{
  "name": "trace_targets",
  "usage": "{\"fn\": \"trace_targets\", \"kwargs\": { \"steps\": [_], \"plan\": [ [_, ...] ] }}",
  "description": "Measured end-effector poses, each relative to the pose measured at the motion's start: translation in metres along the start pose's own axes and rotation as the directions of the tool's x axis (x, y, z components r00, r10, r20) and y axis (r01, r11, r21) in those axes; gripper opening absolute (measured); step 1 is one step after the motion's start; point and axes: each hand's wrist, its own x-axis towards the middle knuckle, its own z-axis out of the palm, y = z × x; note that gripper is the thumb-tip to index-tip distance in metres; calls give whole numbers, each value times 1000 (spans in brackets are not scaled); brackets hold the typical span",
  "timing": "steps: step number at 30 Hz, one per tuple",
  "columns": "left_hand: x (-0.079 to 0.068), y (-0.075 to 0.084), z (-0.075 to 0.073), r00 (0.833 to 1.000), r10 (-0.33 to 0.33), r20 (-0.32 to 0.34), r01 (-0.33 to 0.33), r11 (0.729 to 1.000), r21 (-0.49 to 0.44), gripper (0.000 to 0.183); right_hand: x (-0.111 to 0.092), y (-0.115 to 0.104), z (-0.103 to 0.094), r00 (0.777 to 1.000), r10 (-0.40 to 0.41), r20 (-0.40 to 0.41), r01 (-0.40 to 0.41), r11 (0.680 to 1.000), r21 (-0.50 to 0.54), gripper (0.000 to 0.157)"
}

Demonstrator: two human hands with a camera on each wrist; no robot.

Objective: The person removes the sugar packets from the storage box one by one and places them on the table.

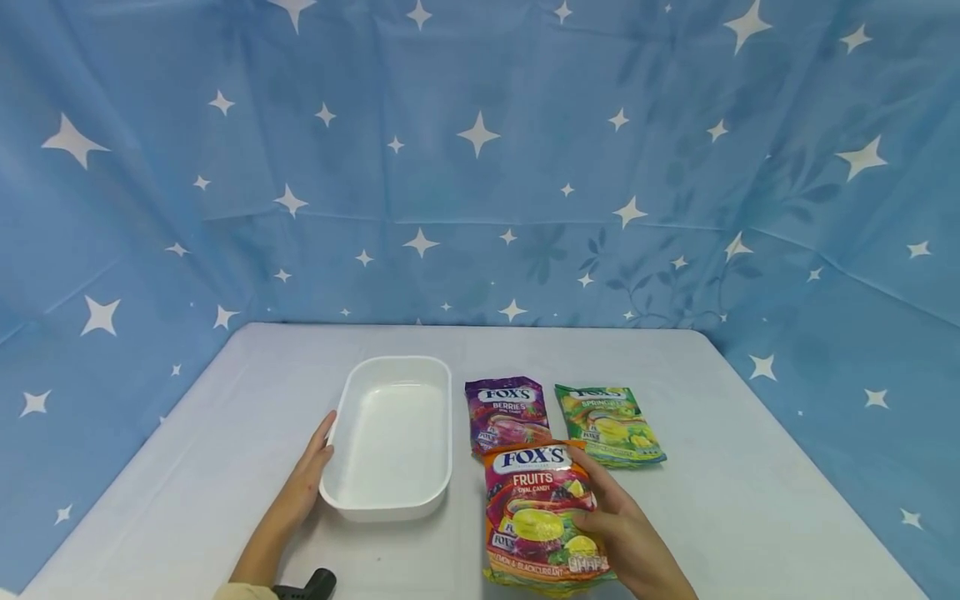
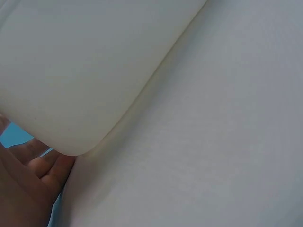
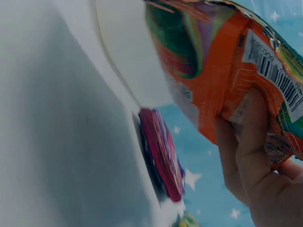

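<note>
My right hand (image 1: 626,529) grips an orange-red bag of Fox's Fruits candy (image 1: 536,521) by its right side, front facing up toward the head camera. In the right wrist view the fingers (image 3: 253,137) press on the bag's orange back near a barcode, and the bag (image 3: 208,71) is raised over the table. My left hand (image 1: 303,483) rests against the left wall of a white plastic tub (image 1: 386,510), its fingers fairly straight along the side. The left wrist view shows those fingers (image 2: 57,172) at the tub's (image 2: 85,85) corner.
Behind the held bag lies a purple Fox's Berries bag (image 1: 508,412), partly overlapped by it in the head view. To its right is a green Fox's bag (image 1: 611,425). The white-covered table (image 1: 750,500) ends at a blue star-patterned curtain (image 1: 480,183).
</note>
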Motion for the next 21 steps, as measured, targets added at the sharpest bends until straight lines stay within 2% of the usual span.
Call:
{"fn": "trace_targets", "kwargs": {
  "steps": [4, 8, 15, 21],
  "plan": [
    [0, 1, 1, 1000, -7, -4, 7, 1000, 13, 53, -11, 3, -15, 999, 51, 16, -51, 999, -2, 77],
    [0, 0, 1, 1000, 2, -4, -2, 1000, 5, 53, -18, 4, -25, 996, 85, -6, -85, 996, -8, 77],
    [1, 0, 1, 1000, 14, -1, -14, 1000, -8, 54, -24, 4, -37, 994, 95, -58, -97, 995, -31, 77],
    [0, -1, 1, 1000, 7, -3, -7, 1000, -6, 54, -24, 5, -42, 993, 92, -69, -96, 994, -58, 79]
  ]
}}
